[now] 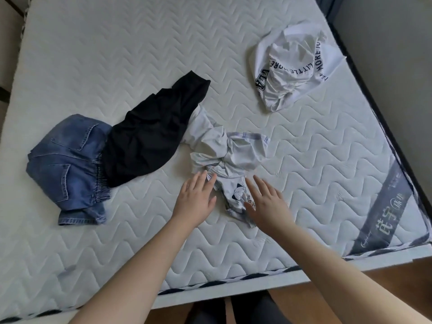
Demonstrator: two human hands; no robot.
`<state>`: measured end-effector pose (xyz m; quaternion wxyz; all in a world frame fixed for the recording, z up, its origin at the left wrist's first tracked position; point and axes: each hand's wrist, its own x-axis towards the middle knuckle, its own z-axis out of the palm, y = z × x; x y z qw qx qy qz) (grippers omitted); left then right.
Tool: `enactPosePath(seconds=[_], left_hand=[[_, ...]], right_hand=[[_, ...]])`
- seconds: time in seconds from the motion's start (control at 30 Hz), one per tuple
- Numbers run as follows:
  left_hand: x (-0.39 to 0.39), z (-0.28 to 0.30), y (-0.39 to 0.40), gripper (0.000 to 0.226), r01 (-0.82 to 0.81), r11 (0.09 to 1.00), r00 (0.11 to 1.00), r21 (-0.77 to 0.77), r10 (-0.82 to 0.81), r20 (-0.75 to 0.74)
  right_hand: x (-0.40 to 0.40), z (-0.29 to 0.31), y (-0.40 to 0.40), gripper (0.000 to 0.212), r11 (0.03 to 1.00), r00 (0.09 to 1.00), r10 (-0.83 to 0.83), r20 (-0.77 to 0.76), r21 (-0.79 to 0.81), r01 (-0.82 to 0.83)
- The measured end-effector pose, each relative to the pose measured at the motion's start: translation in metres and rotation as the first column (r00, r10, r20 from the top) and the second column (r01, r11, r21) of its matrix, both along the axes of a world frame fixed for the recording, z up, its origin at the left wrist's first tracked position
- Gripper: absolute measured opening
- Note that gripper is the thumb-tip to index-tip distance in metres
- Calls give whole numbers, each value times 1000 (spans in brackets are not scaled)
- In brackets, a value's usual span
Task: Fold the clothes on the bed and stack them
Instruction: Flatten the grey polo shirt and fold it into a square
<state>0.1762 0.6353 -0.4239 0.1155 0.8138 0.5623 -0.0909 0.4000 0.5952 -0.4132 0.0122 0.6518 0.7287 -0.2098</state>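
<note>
Right now both my hands are flat and spread, fingers straight, nothing gripped: my left hand (pixel 195 202) has its fingertips just touching the near-left edge of the pale tee (pixel 224 155), and my right hand (pixel 266 202) lies over its near-right part, beside the little cat print. The tee is a twisted heap between and just beyond my hands, bunched at the middle with one sleeve trailing away up-left toward the black top (pixel 152 134).

To do this step well, I judge I should not fold yet. The cloth wants untwisting first: pinch the hem or shoulders, lift, shake it loose, then lay it flat with the print down and smooth outward from the centre with open palms. Only then bring the sides in.

For room: the mattress (pixel 117 54) near me, under my forearms, is bare, and that looks like the best patch to spread the tee on. Its near edge runs right below my wrists and elbows, so anything pulled too far toward me could slide off. To my left the black top lies close to the tee's far sleeve, seemingly touching it, with the jeans (pixel 67 164) beyond it, partly under it. Beyond my right hand, well apart, sits the white tee (pixel 292 71) near the mattress's right edge. Far beyond everything there is plenty of open quilted surface for a stack
</note>
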Motion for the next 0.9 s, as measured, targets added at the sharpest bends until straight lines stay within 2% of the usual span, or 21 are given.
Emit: enactPosePath(seconds=[0.2, 0.4, 0.47, 0.53, 0.6, 0.7, 0.77, 0.87, 0.9], left_hand=[[3, -73, 40, 67, -171, 973, 985, -154, 173, -4], [9, -135, 62, 68, -283, 887, 948, -366, 317, 35], [10, -145, 69, 63, -403, 804, 864, -438, 491, 108], [10, -159, 74, 58, -518, 690, 713, -506, 675, 191], [11, -172, 77, 52, -570, 609, 602, -552, 767, 223], [14, -186, 75, 21, -589, 554, 503, -588, 821, 270], [19, -188, 71, 14, -579, 526, 431, -623, 846, 313], [21, -183, 60, 13, -547, 526, 400, -651, 848, 349], [20, -178, 57, 14, -528, 528, 394, -666, 846, 358]], right_hand=[[-4, -64, 8, 69, 992, 1000, 13, 23, -124, -10], [-19, -127, 7, 75, 954, 999, -32, 33, -298, 41], [-22, -143, 6, 77, 933, 997, -68, 21, -354, 71], [-23, -162, 5, 75, 918, 995, -99, 21, -383, 99], [-23, -178, 1, 71, 905, 993, -109, 39, -409, 115], [-19, -198, -2, 48, 921, 991, -82, 102, -373, 114], [-13, -206, -3, 36, 930, 988, -65, 141, -351, 111], [-4, -208, -4, 23, 908, 990, -132, 57, -394, 144], [-2, -205, -6, 17, 892, 977, -215, -15, -410, 190]])
